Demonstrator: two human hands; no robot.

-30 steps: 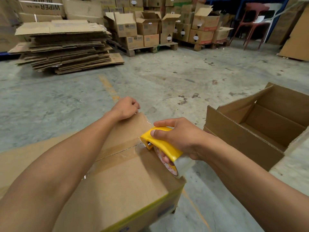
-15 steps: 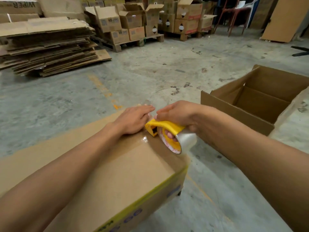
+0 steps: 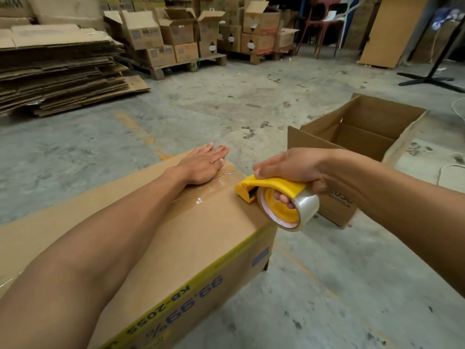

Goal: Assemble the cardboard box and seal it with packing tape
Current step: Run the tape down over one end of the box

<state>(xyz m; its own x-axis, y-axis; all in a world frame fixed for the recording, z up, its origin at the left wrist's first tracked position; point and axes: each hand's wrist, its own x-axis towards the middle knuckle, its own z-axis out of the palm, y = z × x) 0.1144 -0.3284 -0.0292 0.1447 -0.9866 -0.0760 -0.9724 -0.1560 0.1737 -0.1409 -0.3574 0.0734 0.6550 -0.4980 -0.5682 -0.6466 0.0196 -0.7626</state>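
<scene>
A tall stack of flattened cardboard sheets (image 3: 57, 71) is piled on the concrete floor (image 3: 226, 102) at the far left. Behind it, printed cartons (image 3: 176, 34) are stacked on wooden pallets (image 3: 186, 66), several with their top flaps raised. Further right, more cartons (image 3: 259, 34) are set on another pallet. A red chair (image 3: 319, 28) is seen against the back, and a large cardboard panel (image 3: 387, 31) is leaned upright near it. A black stand base (image 3: 430, 79) is spread on the floor at the far right, with a pale cable (image 3: 450, 170) lying nearby
</scene>
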